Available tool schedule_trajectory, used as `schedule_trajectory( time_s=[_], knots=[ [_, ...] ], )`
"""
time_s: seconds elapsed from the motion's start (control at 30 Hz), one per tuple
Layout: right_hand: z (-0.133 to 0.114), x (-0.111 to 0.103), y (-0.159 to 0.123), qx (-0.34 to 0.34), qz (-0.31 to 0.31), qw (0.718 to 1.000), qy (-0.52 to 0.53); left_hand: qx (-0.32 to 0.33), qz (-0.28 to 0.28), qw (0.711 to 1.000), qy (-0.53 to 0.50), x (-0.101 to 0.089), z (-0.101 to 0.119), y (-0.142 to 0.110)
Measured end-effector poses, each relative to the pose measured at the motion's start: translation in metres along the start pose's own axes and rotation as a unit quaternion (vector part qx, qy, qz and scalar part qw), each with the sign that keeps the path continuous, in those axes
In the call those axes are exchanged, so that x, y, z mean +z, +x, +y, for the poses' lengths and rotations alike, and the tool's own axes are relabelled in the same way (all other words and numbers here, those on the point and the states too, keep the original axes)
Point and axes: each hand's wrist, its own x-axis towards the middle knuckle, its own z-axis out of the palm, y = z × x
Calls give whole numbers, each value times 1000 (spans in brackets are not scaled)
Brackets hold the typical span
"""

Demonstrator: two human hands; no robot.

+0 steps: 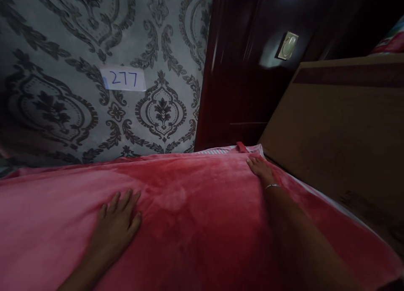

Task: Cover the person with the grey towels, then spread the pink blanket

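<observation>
A plush pink-red bed cover (189,190) spreads across the lower half of the view. On its left part my left hand (115,226) lies flat, palm down, with the fingers spread. Farther off, by the cover's back right corner, my right hand (260,168) rests on the cloth, its fingers stretched toward the edge; a thin bangle (272,186) is on that wrist. A striped strip (214,152) and a small red piece of cloth (241,147) show along the cover's back edge. Neither hand grasps anything.
Patterned grey wallpaper (162,110) rises behind the cover, with a paper label (126,78) reading 277. A dark red wooden panel (233,93) carries a metal plate (288,46). Close along the right side stands a large cardboard box (341,131).
</observation>
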Motion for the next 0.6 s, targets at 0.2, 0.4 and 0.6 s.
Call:
schedule_trajectory(
  time_s=[0.2,0.4,0.6],
  knots=[
    [-42,-21,-68,-63,18,998,16,2,8,1000,-9,-9,3,1],
    [-16,14,-169,-267,0,964,19,32,19,998,-42,-17,4,4],
    [109,-19,-182,97,-9,995,-8,36,12,997,-63,-29,8,6]
  ],
)
